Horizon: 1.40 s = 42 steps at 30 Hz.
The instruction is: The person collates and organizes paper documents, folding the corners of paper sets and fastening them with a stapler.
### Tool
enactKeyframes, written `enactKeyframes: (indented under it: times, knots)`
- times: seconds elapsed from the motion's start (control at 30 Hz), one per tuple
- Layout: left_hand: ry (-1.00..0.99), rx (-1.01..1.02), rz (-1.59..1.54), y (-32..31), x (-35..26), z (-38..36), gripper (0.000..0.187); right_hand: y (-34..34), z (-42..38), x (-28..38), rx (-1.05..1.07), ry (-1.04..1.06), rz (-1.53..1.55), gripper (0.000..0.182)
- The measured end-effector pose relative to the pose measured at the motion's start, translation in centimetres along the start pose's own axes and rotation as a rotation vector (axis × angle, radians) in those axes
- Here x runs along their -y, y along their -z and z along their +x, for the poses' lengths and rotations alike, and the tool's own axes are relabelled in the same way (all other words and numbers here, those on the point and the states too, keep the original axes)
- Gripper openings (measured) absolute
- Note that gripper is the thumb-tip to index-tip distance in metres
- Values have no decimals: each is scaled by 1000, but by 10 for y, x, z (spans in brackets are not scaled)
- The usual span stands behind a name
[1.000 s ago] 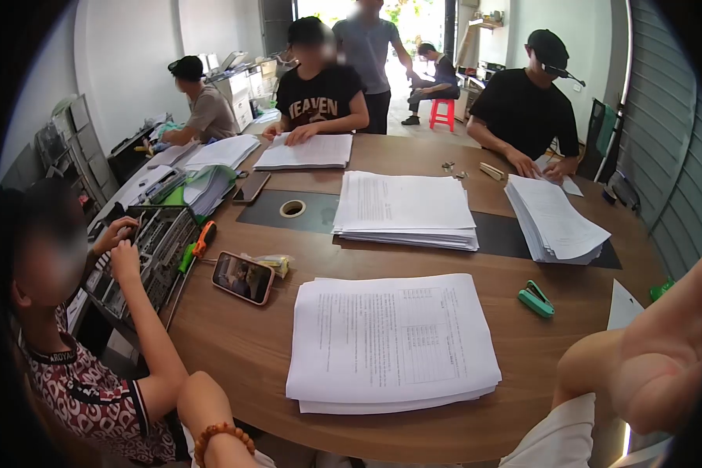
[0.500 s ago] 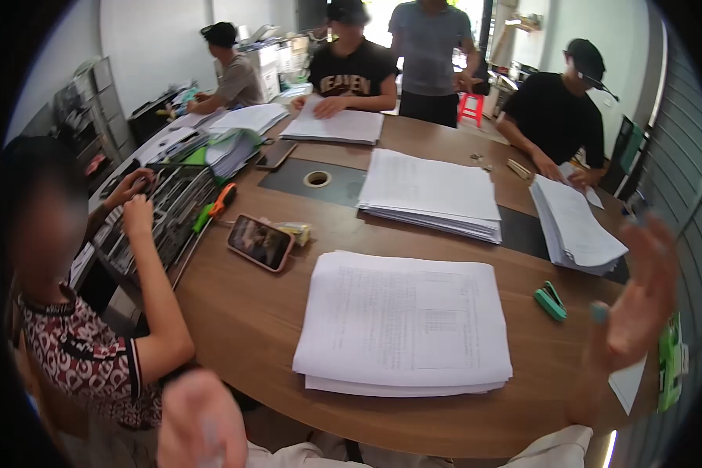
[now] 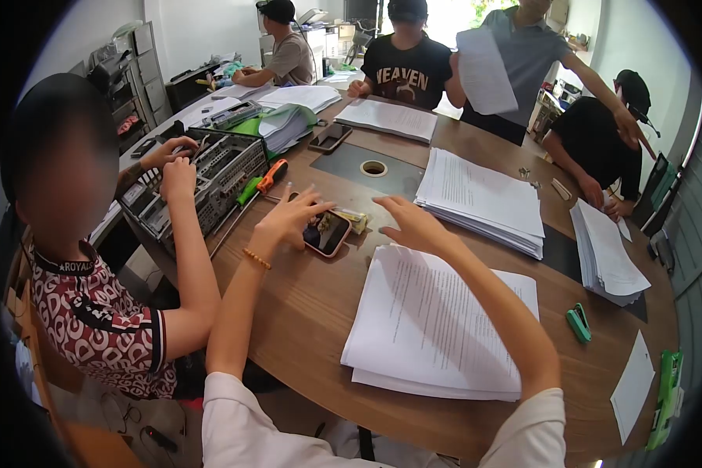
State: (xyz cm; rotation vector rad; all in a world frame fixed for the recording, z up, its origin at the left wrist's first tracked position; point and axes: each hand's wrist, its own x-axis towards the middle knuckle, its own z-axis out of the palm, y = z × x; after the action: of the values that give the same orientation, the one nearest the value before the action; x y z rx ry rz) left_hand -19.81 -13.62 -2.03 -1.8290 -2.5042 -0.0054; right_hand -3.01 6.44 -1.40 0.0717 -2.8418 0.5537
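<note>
My left hand [image 3: 290, 217], above a beaded bracelet, reaches over a smartphone [image 3: 331, 236] lying on the wooden table, its spread fingers covering part of the phone. My right hand [image 3: 413, 224] is stretched out with fingers apart, just past the far edge of a thick stack of printed paper [image 3: 402, 320]. My right forearm crosses above that stack and casts a shadow on it. A small yellow packet [image 3: 356, 221] lies beside the phone, between my two hands. Neither hand holds anything.
More paper stacks [image 3: 483, 203] stand farther back. A teal stapler [image 3: 578, 323] and a loose sheet [image 3: 632, 386] lie right. A tape roll [image 3: 363, 168] sits mid-table. At left, a person works at an open computer case [image 3: 238, 168], near an orange-handled screwdriver [image 3: 272, 177]. Several other people surround the table.
Both my hands have moved forward over the table, toward the phone. The view has shifted left. A standing person now holds up a sheet and stretches an arm to the right.
</note>
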Motion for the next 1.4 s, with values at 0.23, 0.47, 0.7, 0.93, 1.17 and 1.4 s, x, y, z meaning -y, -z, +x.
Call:
enactKeyframes:
  times: [0.23, 0.47, 0.7, 0.93, 1.17, 1.4]
  knots:
    - [-12, -54, 73, -5, -4, 22, 88, -34, 40, -33, 62, 58, 143, 50]
    - [3, 17, 153, 3, -36, 50, 84, -29, 34, -52, -40, -20, 112, 40]
    - [-19, 142, -50, 7, -22, 57, 100, 34, -18, -41, -70, 18, 29, 46]
    - [25, -233, -80, 19, -18, 34, 107, 110, -132, -20, -208, -164, -31, 43]
    - [-261, -446, -252, 47, -113, 14, 73, 119, -245, -6, -245, -423, -51, 34]
    - [-534, -137, -427, 33, -201, 22, 59, 90, -299, 9, -337, -560, -31, 34]
